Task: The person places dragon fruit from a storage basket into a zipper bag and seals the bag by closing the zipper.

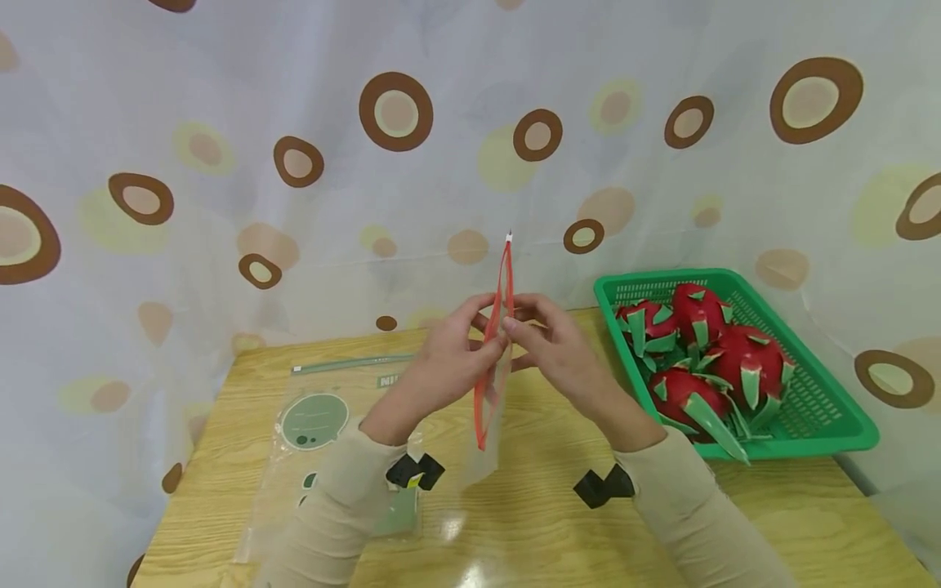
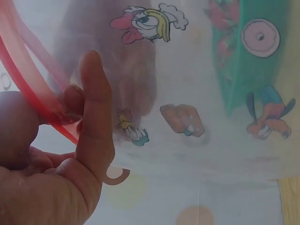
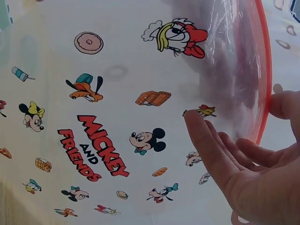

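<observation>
A clear bag printed with cartoon figures (image 3: 150, 140) has a red zip edge (image 1: 481, 408) and hangs upright above the table in the head view, its edge parted into a narrow gap. My left hand (image 1: 448, 359) pinches one side of the red edge; in the left wrist view that hand (image 2: 61, 159) has its thumb and fingers at the edge. On the other side my right hand (image 1: 562, 351) pinches the edge too, and in the right wrist view the fingers of this hand (image 3: 248, 173) lie along the printed face.
A green basket (image 1: 823, 408) with several red dragon fruits (image 1: 750, 359) stands on the right of the wooden table (image 1: 588, 523). On the left lie clear bags with green prints (image 1: 314, 420), partly under my left forearm. A dotted curtain (image 1: 456, 65) hangs behind.
</observation>
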Tool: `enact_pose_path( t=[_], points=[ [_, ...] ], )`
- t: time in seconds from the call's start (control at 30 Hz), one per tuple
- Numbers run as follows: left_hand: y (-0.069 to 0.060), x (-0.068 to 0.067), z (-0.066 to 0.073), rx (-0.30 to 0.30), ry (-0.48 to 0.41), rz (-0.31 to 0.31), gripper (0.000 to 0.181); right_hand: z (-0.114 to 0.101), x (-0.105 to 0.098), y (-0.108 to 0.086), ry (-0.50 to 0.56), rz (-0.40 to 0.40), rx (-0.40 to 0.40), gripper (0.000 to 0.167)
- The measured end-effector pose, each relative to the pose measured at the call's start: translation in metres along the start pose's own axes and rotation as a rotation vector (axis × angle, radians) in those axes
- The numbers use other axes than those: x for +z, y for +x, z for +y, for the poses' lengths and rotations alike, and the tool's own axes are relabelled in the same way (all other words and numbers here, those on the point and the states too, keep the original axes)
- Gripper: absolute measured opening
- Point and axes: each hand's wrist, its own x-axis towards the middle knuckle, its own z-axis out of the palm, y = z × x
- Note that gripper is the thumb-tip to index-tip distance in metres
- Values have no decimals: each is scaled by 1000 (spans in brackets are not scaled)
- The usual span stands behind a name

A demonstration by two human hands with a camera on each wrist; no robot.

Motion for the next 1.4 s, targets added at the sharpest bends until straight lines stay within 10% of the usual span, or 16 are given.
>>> enact_pose_path(
  t=[0.77, 1.4],
  points=[
    [7, -19, -7, -70, 77, 173, 43, 5, -25, -5, -67, 95, 64, 29],
    [-3, -42, -15, -43, 201, 252, 36, 9, -64, -15, -462, 205, 78, 23]
  ],
)
